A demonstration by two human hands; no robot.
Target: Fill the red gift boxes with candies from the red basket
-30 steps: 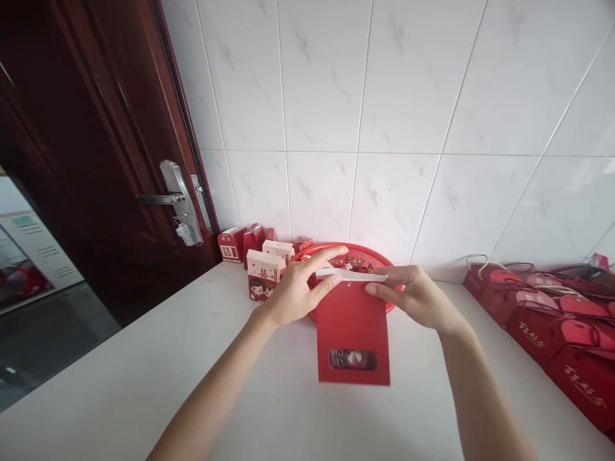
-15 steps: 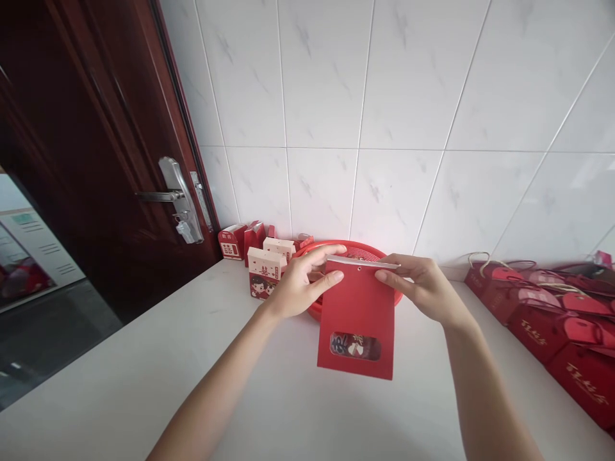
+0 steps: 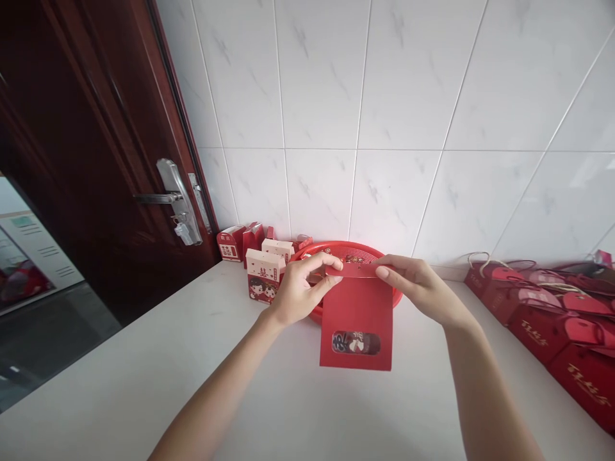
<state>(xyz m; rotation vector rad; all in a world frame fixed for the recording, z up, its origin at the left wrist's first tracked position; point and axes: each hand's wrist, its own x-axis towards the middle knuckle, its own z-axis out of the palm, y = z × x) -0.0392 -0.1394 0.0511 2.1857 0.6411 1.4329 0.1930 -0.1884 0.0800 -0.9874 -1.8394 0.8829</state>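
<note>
A flat-sided red paper gift bag [image 3: 358, 306] hangs upright between my hands. Its top edge is folded over into a flap with a small hole in it, and a clear window near the bottom shows dark wrapped pieces inside. My left hand [image 3: 303, 285] pinches the flap's left end between thumb and forefinger. At the flap's right end, my right hand [image 3: 417, 285] grips with thumb and fingers. Directly behind the bag is a red plastic basket [image 3: 353, 246], partly hidden, with small wrapped items inside.
Small red and cream boxes [image 3: 264, 275] stand left of the basket against the tiled wall [image 3: 317, 192]. Rows of filled red gift bags [image 3: 538, 320] with handles line the right side of the white table [image 3: 240, 384]. A dark door [image 3: 96, 128] with a lever handle is at left.
The top edge of the red bag has been folded over toward me, so a flap with a hole now shows. The bag's lower end has risen slightly.
</note>
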